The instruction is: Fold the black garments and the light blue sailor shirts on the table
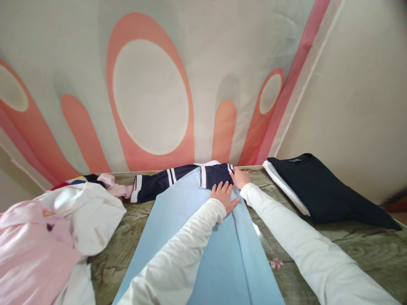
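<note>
A light blue shirt (181, 220) with navy sleeves and white stripes lies spread before me, its collar end far from me. One navy sleeve (155, 186) sticks out to the left. The other sleeve (214, 176) is folded inward across the top of the body, and the right side is turned in along a long crease. My left hand (224, 197) rests flat on the blue cloth just below the folded sleeve, fingers spread. At the fold's right edge my right hand (241, 178) is closed on the shirt; its fingertips are partly hidden.
To the left lies a loose heap of clothes, with a pink garment (34, 254) and a white one (92, 216). Folded black clothing (318, 190) rests on white cloth at the right. A wall with an orange-patterned covering (152, 97) rises behind the wood-patterned tabletop (111, 262).
</note>
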A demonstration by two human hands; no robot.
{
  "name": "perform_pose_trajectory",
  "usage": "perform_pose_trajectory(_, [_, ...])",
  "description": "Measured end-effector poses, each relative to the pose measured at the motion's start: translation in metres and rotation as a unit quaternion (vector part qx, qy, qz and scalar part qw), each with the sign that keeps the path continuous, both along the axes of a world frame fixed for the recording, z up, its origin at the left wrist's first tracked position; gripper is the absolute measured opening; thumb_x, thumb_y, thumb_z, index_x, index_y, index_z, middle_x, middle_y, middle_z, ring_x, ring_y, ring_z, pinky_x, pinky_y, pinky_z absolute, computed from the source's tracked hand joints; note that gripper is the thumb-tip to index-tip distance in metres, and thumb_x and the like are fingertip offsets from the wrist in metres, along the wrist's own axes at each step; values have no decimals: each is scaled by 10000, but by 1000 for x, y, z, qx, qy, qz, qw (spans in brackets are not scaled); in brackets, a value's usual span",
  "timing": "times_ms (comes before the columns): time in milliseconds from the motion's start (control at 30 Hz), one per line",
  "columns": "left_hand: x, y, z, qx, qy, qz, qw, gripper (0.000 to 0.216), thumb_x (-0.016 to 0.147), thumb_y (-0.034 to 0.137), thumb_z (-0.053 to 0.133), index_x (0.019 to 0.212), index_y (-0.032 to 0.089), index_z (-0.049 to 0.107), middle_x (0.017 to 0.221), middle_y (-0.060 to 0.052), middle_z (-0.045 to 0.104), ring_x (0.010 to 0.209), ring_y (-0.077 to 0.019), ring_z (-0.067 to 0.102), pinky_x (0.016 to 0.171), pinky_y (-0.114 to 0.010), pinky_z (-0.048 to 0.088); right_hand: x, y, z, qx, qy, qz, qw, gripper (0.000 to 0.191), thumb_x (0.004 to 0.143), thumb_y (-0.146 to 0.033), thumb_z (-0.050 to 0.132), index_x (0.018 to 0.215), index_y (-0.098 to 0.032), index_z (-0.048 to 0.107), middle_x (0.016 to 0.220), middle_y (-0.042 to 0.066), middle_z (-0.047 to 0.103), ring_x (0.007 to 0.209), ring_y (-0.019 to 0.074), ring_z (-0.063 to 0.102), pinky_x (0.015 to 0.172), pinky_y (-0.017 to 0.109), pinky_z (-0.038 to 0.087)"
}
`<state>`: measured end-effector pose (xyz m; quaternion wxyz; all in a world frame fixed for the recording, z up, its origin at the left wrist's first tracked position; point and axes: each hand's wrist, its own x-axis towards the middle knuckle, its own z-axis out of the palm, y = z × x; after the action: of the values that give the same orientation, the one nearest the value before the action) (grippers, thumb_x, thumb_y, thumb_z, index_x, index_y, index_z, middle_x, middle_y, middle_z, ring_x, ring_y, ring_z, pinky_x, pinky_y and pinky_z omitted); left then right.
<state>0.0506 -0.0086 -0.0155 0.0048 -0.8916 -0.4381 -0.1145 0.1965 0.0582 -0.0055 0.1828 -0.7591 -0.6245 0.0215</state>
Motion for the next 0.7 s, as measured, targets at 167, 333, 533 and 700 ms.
perform_pose_trajectory(167, [-6,5,12,-59,27,-2,998,736,768,692,138,1342,250,268,1419,-40,236,1269,-338,199,1003,-519,153,5,3,0,14,-11,20,1000,296,880,-368,356,1107,-194,429,979,114,629,891,214,587,746,308,380])
perform_pose_trajectory(333, [-21,-3,16,-71,54,-26,996,754,749,716,156,1355,273,226,1431,-40,203,1276,-346,169,1001,-526,136,10,7,11,36,-16,25,999,317,874,-338,370,1100,-134,459,1045,153,575,995,218,529,831,315,366])
perform_pose_trajectory(533, [-22,-15,10,-11,38,1,999,709,778,684,120,1361,289,206,1437,-27,181,1289,-336,124,998,-547,85,1,-59,4,81,-72,163,981,425,828,-213,388,1232,-80,401,1285,175,397,1190,232,361,980,352,291])
perform_pose_trajectory(700, [-17,-12,8,-5,32,16,999,668,798,652,154,1354,290,230,1431,-27,200,1289,-327,135,999,-538,89,13,-149,-6,30,-43,271,961,446,877,-294,284,1284,-138,379,1356,123,344,1249,212,297,1015,395,273])
